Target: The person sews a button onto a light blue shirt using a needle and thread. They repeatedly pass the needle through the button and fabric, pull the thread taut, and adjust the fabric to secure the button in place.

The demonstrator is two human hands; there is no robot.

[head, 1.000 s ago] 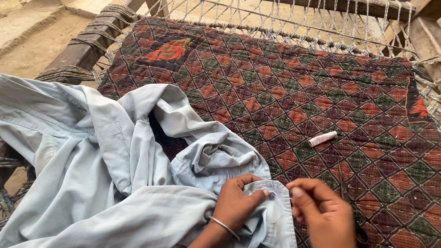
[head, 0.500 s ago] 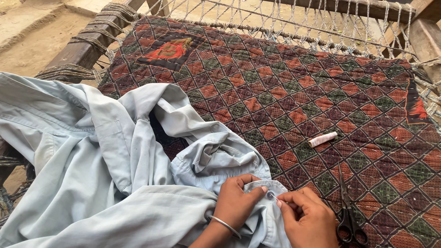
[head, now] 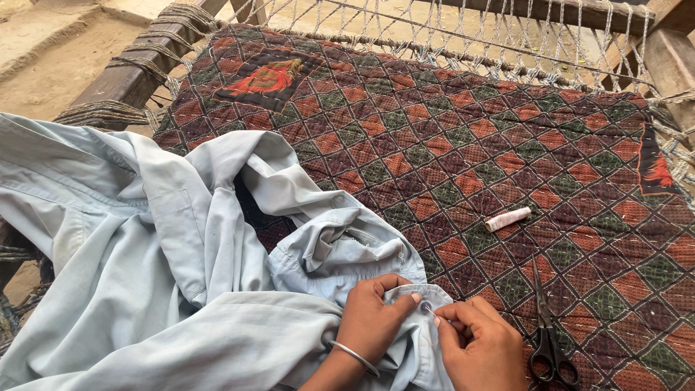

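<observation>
A pale blue shirt (head: 145, 289) lies crumpled across the left side of a patterned quilt (head: 463, 145) of red, green and dark diamonds, spread over a rope-strung wooden cot (head: 137, 72). Both hands work at the shirt's edge near the bottom of the view. The left hand (head: 373, 318), a thin metal bangle (head: 355, 356) on its wrist, is curled narrow, thumb and fingers pinching the fabric just beside a small button (head: 426, 307). The right hand (head: 478, 347) sits just to the right, almost touching the left, its thumb and forefinger pinched tight at the button; what they grip is too fine to make out. The button lies between the two hands, at their fingertips. Black-handled scissors (head: 550, 340) rest on the quilt just beside the right hand, blades pointing away. A small pale spool of thread (head: 507, 219) lies farther up the quilt, well apart from both hands
</observation>
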